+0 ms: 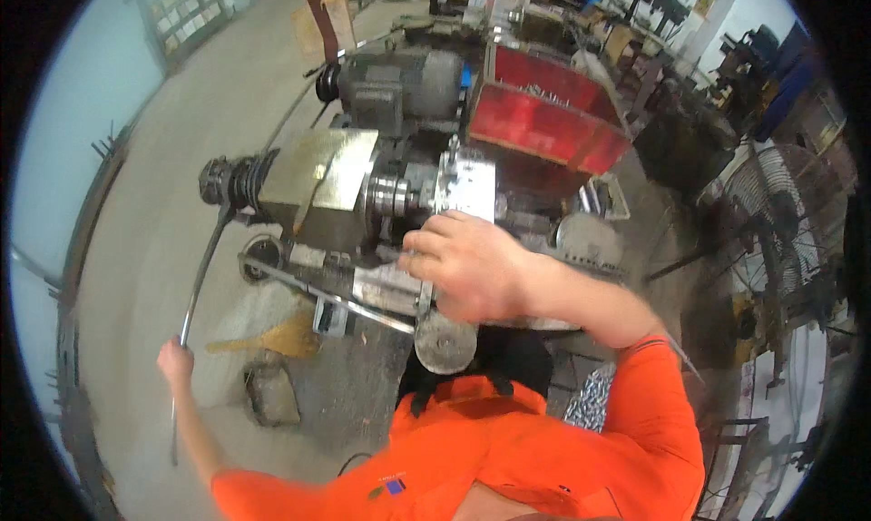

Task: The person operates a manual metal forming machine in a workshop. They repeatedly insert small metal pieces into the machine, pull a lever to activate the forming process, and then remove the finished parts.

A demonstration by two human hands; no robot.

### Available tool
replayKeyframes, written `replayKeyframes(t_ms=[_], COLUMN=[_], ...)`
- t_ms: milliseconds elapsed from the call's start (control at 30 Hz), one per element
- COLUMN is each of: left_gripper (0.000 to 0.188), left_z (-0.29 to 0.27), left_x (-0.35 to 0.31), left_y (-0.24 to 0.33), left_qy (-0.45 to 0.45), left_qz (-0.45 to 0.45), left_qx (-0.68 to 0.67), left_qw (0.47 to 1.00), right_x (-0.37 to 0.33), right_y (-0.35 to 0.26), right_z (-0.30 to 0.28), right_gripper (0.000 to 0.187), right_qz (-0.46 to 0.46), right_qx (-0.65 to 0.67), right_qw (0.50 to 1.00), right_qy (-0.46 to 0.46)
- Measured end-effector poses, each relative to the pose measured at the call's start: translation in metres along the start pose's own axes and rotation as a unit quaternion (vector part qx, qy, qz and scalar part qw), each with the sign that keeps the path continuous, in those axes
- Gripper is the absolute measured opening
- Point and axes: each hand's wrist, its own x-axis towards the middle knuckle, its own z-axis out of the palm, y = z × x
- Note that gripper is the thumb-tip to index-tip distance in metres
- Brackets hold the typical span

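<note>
My left hand [176, 361] is out at the left, its fingers wrapped round a long thin metal rod [207, 262] that runs up to the pulley end of a small lathe. My right hand [467, 265] is over the middle of the lathe, just in front of the shiny chuck [390, 196]. Its fingers are curled, and whatever they hold is hidden beneath them. Beyond those fingers stands a bright metal tool block [467, 183]. Below my right hand is a round grey handwheel [445, 343]. A yellowish metal plate [331, 162] covers the headstock.
A grey motor [404, 87] sits behind the lathe, beside a red box [544, 126] with small metal parts. A broom head [286, 337] and a dustpan-like container [270, 394] lie on the floor at left. A fan [771, 203] stands at right.
</note>
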Motion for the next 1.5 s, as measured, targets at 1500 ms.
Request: replayKeyframes(t_ms=[1500], left_gripper=[0.036], left_z=[0.027], left_x=[-0.024], left_y=[0.216], left_qy=[-0.287], left_qz=[-0.116], left_qx=[-0.572], left_qw=[0.76], right_x=[-0.156], right_y=[-0.058], right_z=[-0.06], right_gripper=[0.039], right_qz=[0.129], right_qx=[0.087], right_qw=[0.984], right_qy=[0.087])
